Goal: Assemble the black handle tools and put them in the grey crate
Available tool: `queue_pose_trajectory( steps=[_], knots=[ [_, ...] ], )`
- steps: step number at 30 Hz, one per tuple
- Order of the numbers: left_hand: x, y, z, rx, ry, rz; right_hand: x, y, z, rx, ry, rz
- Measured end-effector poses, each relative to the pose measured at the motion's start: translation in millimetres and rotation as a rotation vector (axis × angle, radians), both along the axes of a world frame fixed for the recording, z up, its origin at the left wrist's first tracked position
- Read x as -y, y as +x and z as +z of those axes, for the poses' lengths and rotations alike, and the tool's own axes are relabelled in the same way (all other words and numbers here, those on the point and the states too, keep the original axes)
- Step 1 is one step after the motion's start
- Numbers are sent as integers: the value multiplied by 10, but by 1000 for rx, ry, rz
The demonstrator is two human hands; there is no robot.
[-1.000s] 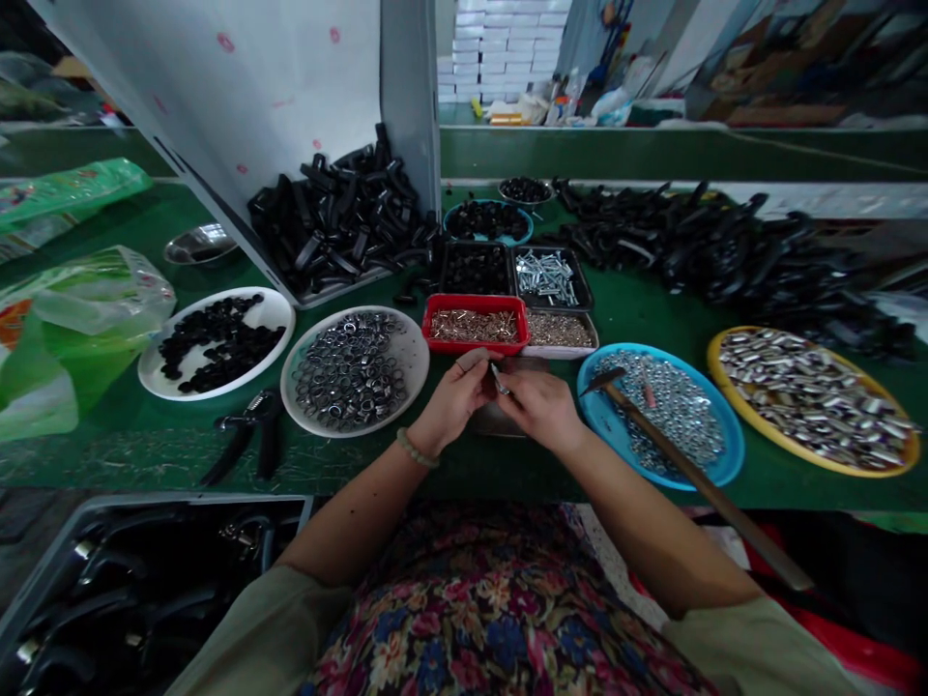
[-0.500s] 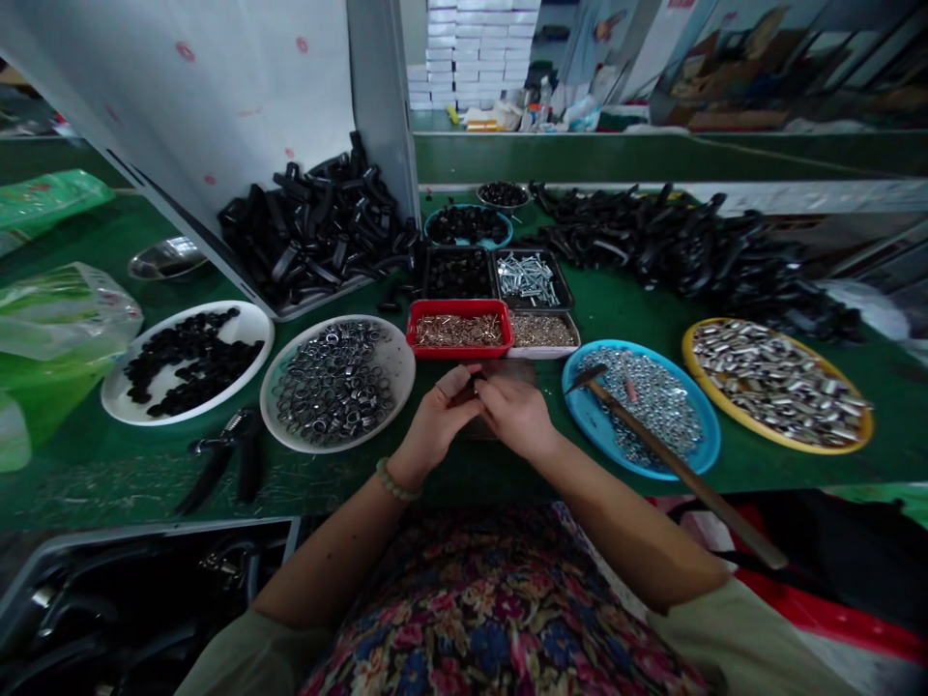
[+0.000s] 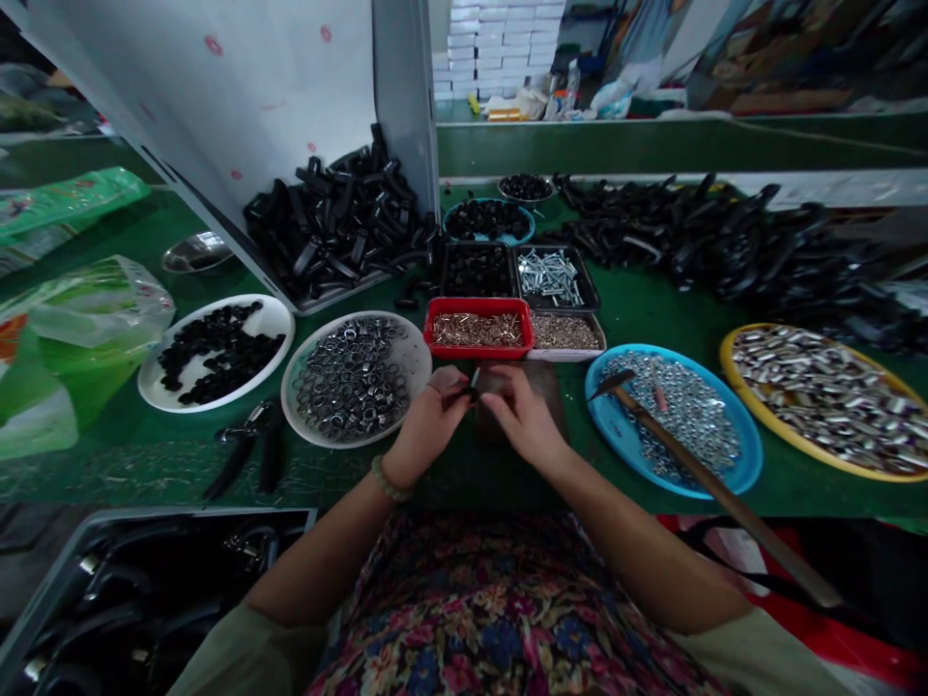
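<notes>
Glossy, curved black handles [image 3: 355, 217] heap at the frame's upper left; thin metal rings [image 3: 348, 377] crowd a round plate [image 3: 419, 356] below. At centre, the left hand [image 3: 429, 425] pinches a small dark part [image 3: 474, 393] with a narrow, pale sliver [image 3: 476, 376] (finer detail is lost); whether the right hand [image 3: 533, 420], fingers beside it, grips too I cannot tell.

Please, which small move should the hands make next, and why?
Perhaps lower the small piece onto the dark block: the left hand seems to pinch it, the right hand is close to it, and the block lies right by the hands.
</notes>
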State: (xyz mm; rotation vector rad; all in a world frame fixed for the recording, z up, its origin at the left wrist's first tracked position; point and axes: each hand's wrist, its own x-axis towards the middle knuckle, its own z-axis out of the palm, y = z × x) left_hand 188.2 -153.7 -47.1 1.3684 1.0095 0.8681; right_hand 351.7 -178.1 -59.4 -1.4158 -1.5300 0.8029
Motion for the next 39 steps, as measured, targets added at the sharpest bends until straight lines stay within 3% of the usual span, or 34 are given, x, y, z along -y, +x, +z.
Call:
queue_pose_trajectory(
  steps=[2, 4, 8, 11, 13, 15, 18, 20, 22, 25, 31, 35, 39],
  knots=[
    [-155, -136, -21, -233, 180, -81, 26, -58, -64, -84, -42, 123],
    [-438, -330, -31, -435, 301, -121, 21, -83, -138, -285, -115, 156],
    [-1214, -691, -60, -1009, 551, 45, 1, -21, -246, -619, -217, 111],
    [-1592, -785, -63, -1137, 586, -17, 67, 82, -259, -647, -229, 121],
    [-1635, -773, -27, -1119, 587, -43, 158, 161, -245, -569, -181, 106],
    [-1534, -733, 39, -1110, 588, -35, 259, 238, -217, -411, -84, 117],
    [-1192, -608, 167, -1029, 529, 84, 375, 322, -151, -107, 94, 232],
    [-868, -431, 234, -769, 372, 156, 416, 352, -101, 35, 186, 349],
    [-522, -162, 258, -466, 167, 61, 444, 384, -57, 106, 237, 407],
    [-148, 342, 219, -217, 15, -160, 512, 522, -24, 149, 270, 282],
    [52, 1397, 110, -160, 297, -540, 922, 1304, -121, 15, 313, -135],
    [273, 2097, -25, -576, 746, -746, 1206, 1850, -263, -286, 203, -489],
    [459, 2478, -146, -827, 955, -837, 1313, 2097, -318, -424, 142, -579]
  ],
)
